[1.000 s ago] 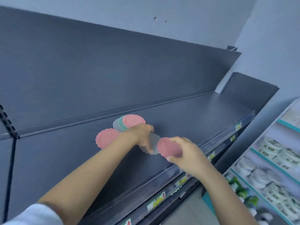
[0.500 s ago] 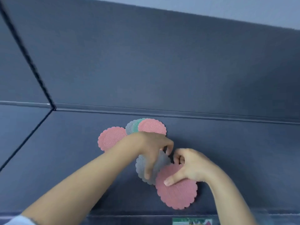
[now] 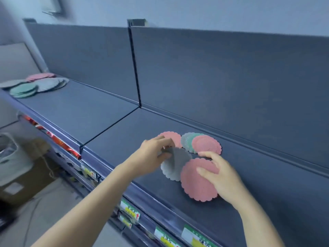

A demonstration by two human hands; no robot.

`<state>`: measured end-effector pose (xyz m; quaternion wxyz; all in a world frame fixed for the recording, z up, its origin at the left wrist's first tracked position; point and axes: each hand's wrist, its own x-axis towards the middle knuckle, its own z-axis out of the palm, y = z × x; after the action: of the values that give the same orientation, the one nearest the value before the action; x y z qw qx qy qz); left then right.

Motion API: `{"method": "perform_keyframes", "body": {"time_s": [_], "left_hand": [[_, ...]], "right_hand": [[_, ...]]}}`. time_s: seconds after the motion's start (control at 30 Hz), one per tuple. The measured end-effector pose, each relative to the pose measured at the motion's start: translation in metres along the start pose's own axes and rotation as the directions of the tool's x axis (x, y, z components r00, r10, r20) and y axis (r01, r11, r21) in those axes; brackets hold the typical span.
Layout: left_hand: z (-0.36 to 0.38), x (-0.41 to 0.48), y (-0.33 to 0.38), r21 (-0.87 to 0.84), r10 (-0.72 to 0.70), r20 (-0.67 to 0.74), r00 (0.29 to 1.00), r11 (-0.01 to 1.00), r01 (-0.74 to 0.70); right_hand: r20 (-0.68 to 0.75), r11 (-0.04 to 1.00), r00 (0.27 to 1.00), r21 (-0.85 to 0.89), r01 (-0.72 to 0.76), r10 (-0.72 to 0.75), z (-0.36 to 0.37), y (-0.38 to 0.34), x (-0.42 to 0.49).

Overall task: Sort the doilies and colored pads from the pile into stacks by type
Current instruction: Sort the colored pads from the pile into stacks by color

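A small pile of scalloped round pads lies on the dark shelf (image 3: 267, 184). My left hand (image 3: 153, 154) pinches the lifted edge of a grey pad (image 3: 175, 164). My right hand (image 3: 219, 175) rests with thumb and fingers on a large pink pad (image 3: 195, 186) near the shelf's front. Behind them lie a pink pad (image 3: 171, 137), partly hidden by my left hand, and another pink pad (image 3: 207, 144) overlapping a green pad (image 3: 190, 139) and a grey one. Far left on the shelf sit stacks: green (image 3: 23, 90), grey (image 3: 49, 83) and pink (image 3: 40, 76).
A vertical divider (image 3: 134, 68) splits the shelf's back panel. Price labels (image 3: 130, 211) line the front rail. Below left are red packets (image 3: 58, 141), a white basket (image 3: 8, 154) and a cardboard box (image 3: 23, 182) on the floor.
The view has swung left, revealing the sorted stacks. My left hand has lifted the grey pad's edge off the shelf. My right hand stays on the front pink pad.
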<state>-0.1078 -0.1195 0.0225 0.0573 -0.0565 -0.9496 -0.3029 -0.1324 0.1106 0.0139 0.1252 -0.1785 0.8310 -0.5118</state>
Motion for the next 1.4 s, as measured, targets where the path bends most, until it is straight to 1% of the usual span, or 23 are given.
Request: {"method": "perform_keyframes", "body": {"time_s": [0.07, 0.1, 0.17, 0.23, 0.33, 0.4, 0.47, 0.6, 0.67, 0.8, 0.93, 1.2, 1.33, 1.4], "left_hand": [[-0.018, -0.017, -0.018, -0.132, -0.071, -0.17, 0.983, 0.99, 0.048], [-0.029, -0.026, -0.027, -0.231, -0.138, -0.249, 0.959, 0.97, 0.079], [-0.056, -0.045, -0.047, -0.437, -0.291, -0.363, 0.885, 0.892, 0.114], [-0.086, -0.066, -0.074, -0.597, -0.425, -0.421, 0.801, 0.795, 0.107], [-0.133, -0.105, -0.128, -0.776, -0.585, -0.415, 0.697, 0.627, 0.065], [-0.162, -0.132, -0.172, -0.838, -0.67, -0.407, 0.621, 0.545, 0.038], [-0.19, -0.157, -0.22, -0.867, -0.719, -0.418, 0.555, 0.499, -0.007], [-0.246, -0.194, -0.301, -0.869, -0.782, -0.46, 0.421, 0.494, -0.033], [-0.272, -0.204, -0.33, -0.872, -0.798, -0.468, 0.38, 0.487, -0.051], [-0.316, -0.205, -0.383, -0.865, -0.8, -0.488, 0.349, 0.498, -0.067], [-0.352, -0.18, -0.44, -0.844, -0.79, -0.52, 0.326, 0.534, -0.051], [-0.431, -0.118, -0.561, -0.821, -0.784, -0.533, 0.319, 0.57, 0.027], [-0.472, -0.097, -0.619, -0.81, -0.779, -0.537, 0.324, 0.583, 0.06], [-0.489, -0.087, -0.648, -0.809, -0.783, -0.533, 0.321, 0.583, 0.077]], "right_hand": [[-0.023, 0.989, 0.998, 0.136, 0.054, -0.051, 0.019, -0.016, 0.013], [-0.03, 0.98, 0.997, 0.184, 0.072, -0.068, 0.031, -0.023, 0.021], [-0.029, 0.96, 0.994, 0.257, 0.107, -0.103, 0.064, -0.039, 0.037], [-0.019, 0.943, 0.994, 0.314, 0.109, -0.109, 0.104, -0.056, 0.053], [0.019, 0.924, 0.997, 0.377, 0.062, -0.074, 0.172, -0.088, 0.078], [0.077, 0.908, 0.995, 0.419, 0.027, -0.065, 0.222, -0.116, 0.097], [0.127, 0.886, 0.989, 0.463, 0.008, -0.075, 0.271, -0.146, 0.116], [0.212, 0.85, 0.972, 0.526, -0.031, -0.096, 0.361, -0.2, 0.148], [0.245, 0.841, 0.965, 0.538, -0.056, -0.092, 0.396, -0.224, 0.162], [0.277, 0.816, 0.959, 0.566, -0.116, -0.057, 0.452, -0.259, 0.199], [0.276, 0.807, 0.959, 0.579, -0.114, -0.063, 0.5, -0.286, 0.253], [0.302, 0.74, 0.95, 0.656, -0.151, -0.073, 0.593, -0.346, 0.384], [0.28, 0.676, 0.958, 0.717, -0.168, -0.059, 0.635, -0.378, 0.432], [0.267, 0.677, 0.962, 0.718, -0.159, -0.058, 0.654, -0.388, 0.451]]}}
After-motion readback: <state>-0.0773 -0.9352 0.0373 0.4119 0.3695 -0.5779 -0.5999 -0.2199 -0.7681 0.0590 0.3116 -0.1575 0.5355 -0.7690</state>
